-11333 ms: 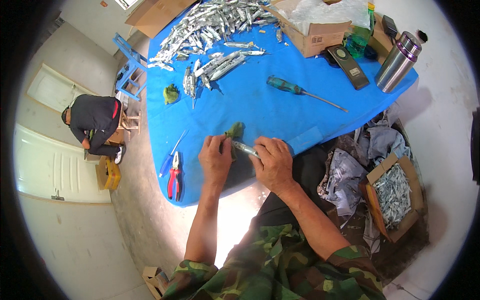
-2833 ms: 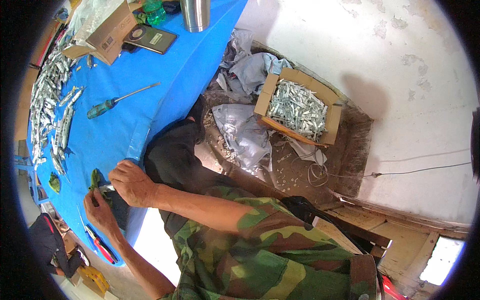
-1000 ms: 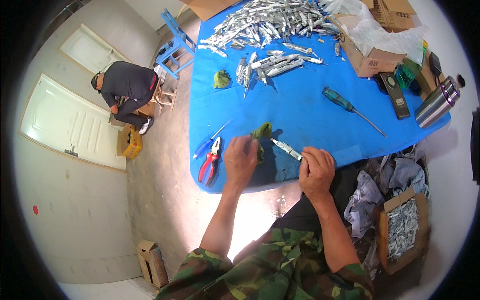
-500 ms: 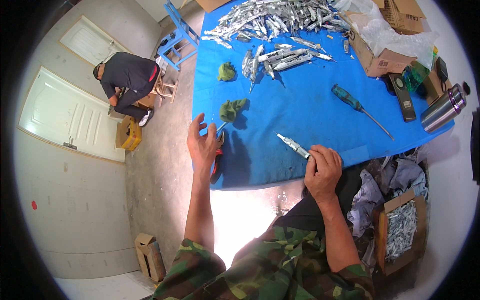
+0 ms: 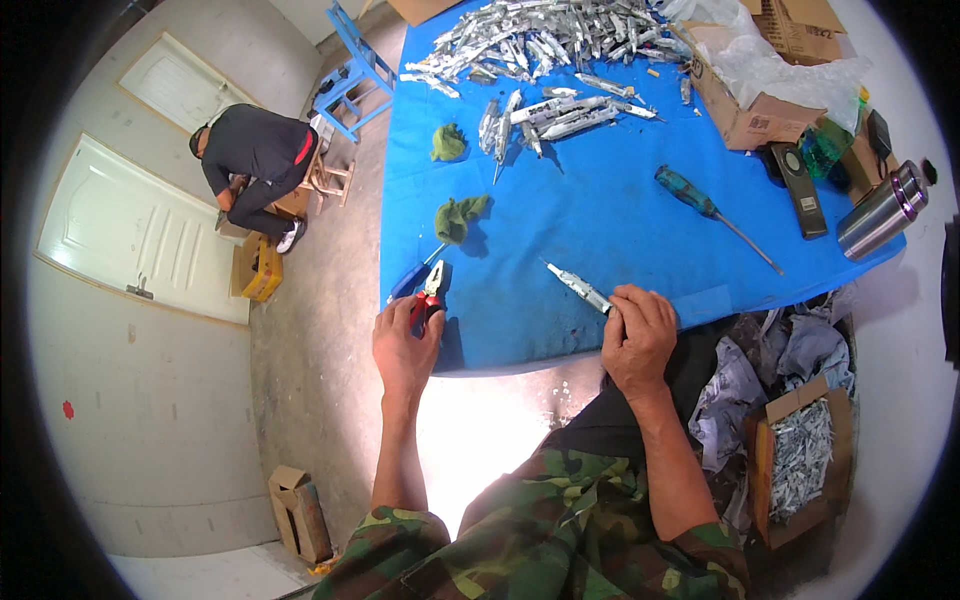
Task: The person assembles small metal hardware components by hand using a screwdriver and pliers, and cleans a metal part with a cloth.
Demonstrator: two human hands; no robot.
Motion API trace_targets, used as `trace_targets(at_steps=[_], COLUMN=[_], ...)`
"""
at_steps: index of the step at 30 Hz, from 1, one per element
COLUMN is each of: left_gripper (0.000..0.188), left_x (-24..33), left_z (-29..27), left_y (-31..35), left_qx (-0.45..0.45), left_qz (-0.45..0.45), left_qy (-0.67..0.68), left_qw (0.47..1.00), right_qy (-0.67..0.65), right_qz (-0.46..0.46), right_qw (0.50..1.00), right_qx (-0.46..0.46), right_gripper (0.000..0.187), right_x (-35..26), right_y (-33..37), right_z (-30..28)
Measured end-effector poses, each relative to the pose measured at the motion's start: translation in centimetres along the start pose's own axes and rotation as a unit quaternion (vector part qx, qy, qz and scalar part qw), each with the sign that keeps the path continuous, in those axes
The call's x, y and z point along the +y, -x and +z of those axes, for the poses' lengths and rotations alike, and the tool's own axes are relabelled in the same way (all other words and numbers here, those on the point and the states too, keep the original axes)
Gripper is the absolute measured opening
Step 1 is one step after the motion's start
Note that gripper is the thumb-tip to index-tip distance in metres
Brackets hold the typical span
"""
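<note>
My left hand (image 5: 408,345) is at the table's near left edge, its fingers closed round the red handles of a pair of pliers (image 5: 434,284). The jaws point away from me. Beside them lies a blue-handled tool (image 5: 410,281), its thin shaft running to a crumpled green cloth (image 5: 461,219). In my right hand (image 5: 640,335) is one end of a slim white-and-grey stick-like piece (image 5: 580,287) with a thin pointed tip. It slants up and left, low over the blue cloth; whether it touches the cloth I cannot tell.
Similar pieces form a big pile (image 5: 545,40) at the back, with a small group (image 5: 570,118) nearer. A teal-handled screwdriver (image 5: 690,191) lies right of centre. A carton (image 5: 745,115) and steel flask (image 5: 885,212) stand at right. Another person (image 5: 258,150) sits at far left.
My left hand has come down and back toward me, from raised with fingers apart to closed on the pliers' handles. My right hand keeps its hold on the slim piece.
</note>
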State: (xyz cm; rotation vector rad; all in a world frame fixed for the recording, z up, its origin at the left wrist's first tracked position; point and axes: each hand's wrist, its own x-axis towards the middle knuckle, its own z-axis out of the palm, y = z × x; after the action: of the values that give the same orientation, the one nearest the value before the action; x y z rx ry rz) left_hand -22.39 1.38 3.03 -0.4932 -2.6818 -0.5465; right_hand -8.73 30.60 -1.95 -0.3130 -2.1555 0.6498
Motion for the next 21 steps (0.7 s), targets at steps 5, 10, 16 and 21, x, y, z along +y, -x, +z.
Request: trace_targets(at_steps=[5,10,16,21], left_gripper=[0.037,0.036,0.038,0.043], left_x=[0.2,0.3,2.8,3.7], left_z=[0.2,0.4,0.9,2.3], left_y=[-0.1,0.0,-2.8,-8.4], left_qx=[-0.023,0.019,-0.002,-0.003], left_qz=[-0.011,0.037,0.051,0.071], left_qy=[-0.018,-0.046,-0.008,0.028], left_qw=[1.000,0.998,0.999,0.997], right_qy=[0.000,0.006,0.004,-0.005], right_qz=[-0.002,0.000,0.001,0.000], right_qw=[1.000,1.000,1.000,1.000], right_qx=[0.003,0.004,0.001,0.006], right_gripper=[0.013,0.014,0.014,0.014], right_x=[0.1,0.2,0.3,0.2], right_y=[0.0,0.0,0.0,-0.1], right_z=[-0.1,0.0,-0.2,-0.2])
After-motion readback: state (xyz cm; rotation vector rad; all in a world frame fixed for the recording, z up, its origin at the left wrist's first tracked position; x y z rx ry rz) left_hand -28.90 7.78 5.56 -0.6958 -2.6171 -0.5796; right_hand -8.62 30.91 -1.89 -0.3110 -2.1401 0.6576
